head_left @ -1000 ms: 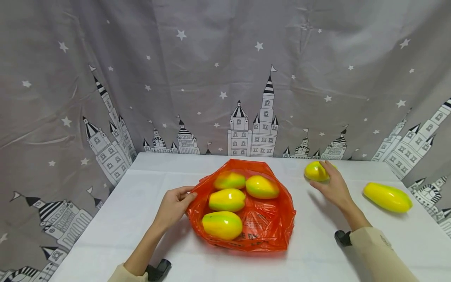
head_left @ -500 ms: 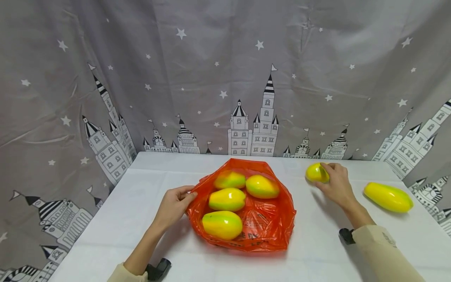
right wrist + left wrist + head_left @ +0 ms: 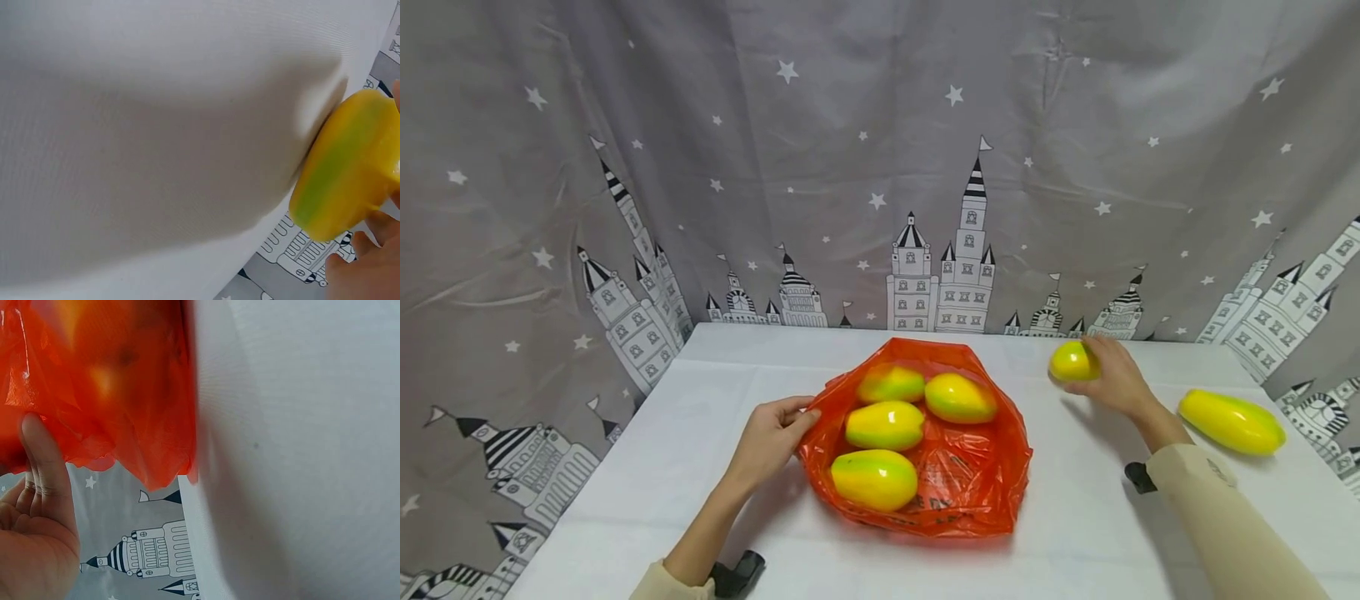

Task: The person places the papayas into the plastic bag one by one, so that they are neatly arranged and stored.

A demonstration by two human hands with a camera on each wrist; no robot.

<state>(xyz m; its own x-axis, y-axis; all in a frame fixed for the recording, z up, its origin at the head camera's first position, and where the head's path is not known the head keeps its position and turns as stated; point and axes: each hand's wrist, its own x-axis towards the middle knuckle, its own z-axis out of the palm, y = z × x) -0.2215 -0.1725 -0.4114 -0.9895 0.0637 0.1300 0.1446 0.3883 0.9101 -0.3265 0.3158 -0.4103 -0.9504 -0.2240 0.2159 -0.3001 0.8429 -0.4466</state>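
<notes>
An opened red plastic bag (image 3: 958, 475) lies in the middle of the white table, its mouth towards me. Inside are several yellow-green papayas (image 3: 874, 480), mostly along its left side. My left hand (image 3: 767, 442) pinches the bag's left rim between thumb and fingers; in the left wrist view the thumb presses the thin red film. At the back right, my right hand (image 3: 1116, 377) grips a papaya (image 3: 1070, 362) from its right side. The right wrist view shows that papaya (image 3: 340, 169) beside curled fingers, close to the tabletop; whether it touches the table I cannot tell.
Another papaya (image 3: 1232, 422) lies on the table to the right of my right forearm. The white table (image 3: 700, 417) ends at a grey curtain (image 3: 820, 167) with printed castles and stars. Black wrist cameras (image 3: 739, 573) sit on both wrists.
My right hand has closed round the back-right papaya, first reaching over it, then gripping its right side; the papaya has turned slightly. The left hand and the bag have stayed put.
</notes>
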